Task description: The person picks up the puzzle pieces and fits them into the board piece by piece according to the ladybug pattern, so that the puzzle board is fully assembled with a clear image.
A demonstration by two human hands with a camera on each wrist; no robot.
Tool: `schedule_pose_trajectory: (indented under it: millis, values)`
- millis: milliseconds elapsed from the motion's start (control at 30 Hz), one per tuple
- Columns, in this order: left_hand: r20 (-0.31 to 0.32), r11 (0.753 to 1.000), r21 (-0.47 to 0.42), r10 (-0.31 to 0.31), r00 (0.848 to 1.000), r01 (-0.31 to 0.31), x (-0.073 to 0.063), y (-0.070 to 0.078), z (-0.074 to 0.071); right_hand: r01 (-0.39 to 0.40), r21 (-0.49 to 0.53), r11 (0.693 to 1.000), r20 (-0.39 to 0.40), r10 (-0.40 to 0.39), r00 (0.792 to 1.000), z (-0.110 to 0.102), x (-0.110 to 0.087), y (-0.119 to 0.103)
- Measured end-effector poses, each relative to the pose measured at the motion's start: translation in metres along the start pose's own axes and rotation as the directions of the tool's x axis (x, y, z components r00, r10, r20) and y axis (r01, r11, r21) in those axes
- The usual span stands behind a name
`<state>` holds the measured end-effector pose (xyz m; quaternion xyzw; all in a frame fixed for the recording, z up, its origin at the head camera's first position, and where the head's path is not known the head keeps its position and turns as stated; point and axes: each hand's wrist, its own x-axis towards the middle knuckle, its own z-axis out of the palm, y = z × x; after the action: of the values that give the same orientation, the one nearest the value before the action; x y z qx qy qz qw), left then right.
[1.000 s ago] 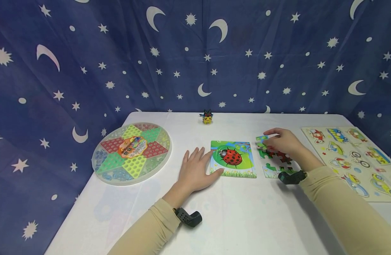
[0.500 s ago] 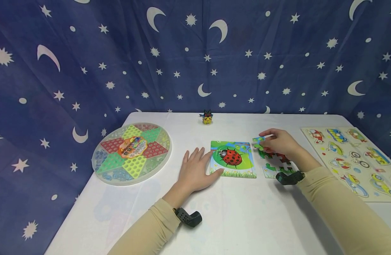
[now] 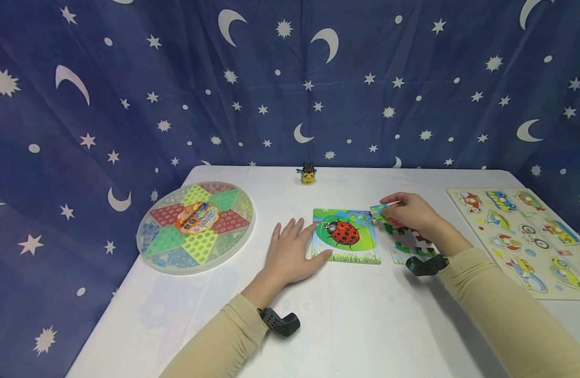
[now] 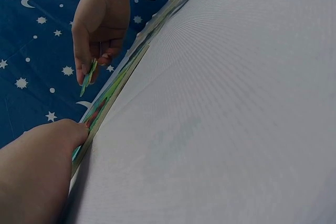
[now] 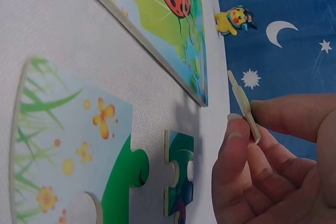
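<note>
My right hand (image 3: 414, 214) pinches a puzzle piece (image 3: 377, 211) between thumb and fingers, raised off the table. In the right wrist view this thin piece (image 5: 242, 103) is seen nearly edge-on. Beside it lies the square ladybug puzzle (image 3: 345, 237), a red spotted beetle on green. My left hand (image 3: 292, 255) rests with its fingers spread at that puzzle's left side, the thumb tip at its lower left part. Loose puzzle pieces (image 3: 401, 254) lie below my right hand, partly hidden by it; one (image 5: 68, 150) shows grass, orange butterflies and a green shape.
A round Chinese checkers board (image 3: 195, 228) lies at the left of the white table (image 3: 347, 325). At the right is a wooden vehicle puzzle board (image 3: 500, 228). A small yellow figure (image 3: 308, 174) stands near the back edge, before a blue star-patterned curtain (image 3: 271, 63).
My right hand has moved left with the pinched piece, bringing it close to the ladybug puzzle's upper right corner. My left hand has stayed in place.
</note>
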<state>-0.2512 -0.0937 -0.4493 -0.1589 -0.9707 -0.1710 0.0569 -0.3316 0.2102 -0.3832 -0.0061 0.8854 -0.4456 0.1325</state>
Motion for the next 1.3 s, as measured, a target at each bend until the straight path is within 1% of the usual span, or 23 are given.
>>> schedule_pose_trajectory:
  millis: [200, 367, 533, 967, 1300]
  values:
    - [0.000, 1.000, 0.003, -0.002, 1.000, 0.002, 0.000, 0.000, 0.000, -0.012, -0.026, 1.000, 0.006, 0.012, 1.000, 0.003, 0.000, -0.001]
    - [0.004, 1.000, 0.006, -0.005, 1.000, 0.005, 0.000, 0.000, 0.000, 0.010, -0.044, 0.999, 0.021, -0.009, 1.000, 0.004, -0.001, -0.001]
    - [0.011, 1.000, 0.015, -0.003, 1.000, 0.003, 0.001, -0.001, 0.000, 0.029, -0.042, 0.999, 0.036, -0.027, 0.999, 0.005, -0.001, -0.001]
    - [0.016, 1.000, 0.026, -0.003, 1.000, 0.002, 0.001, 0.001, -0.002, 0.048, -0.016, 0.999, 0.080, -0.046, 0.996, 0.011, -0.001, -0.002]
    - [0.017, 1.000, 0.014, -0.006, 1.000, 0.006, 0.000, 0.002, -0.003, 0.061, -0.032, 0.998, 0.085, -0.058, 0.995, 0.015, 0.001, -0.003]
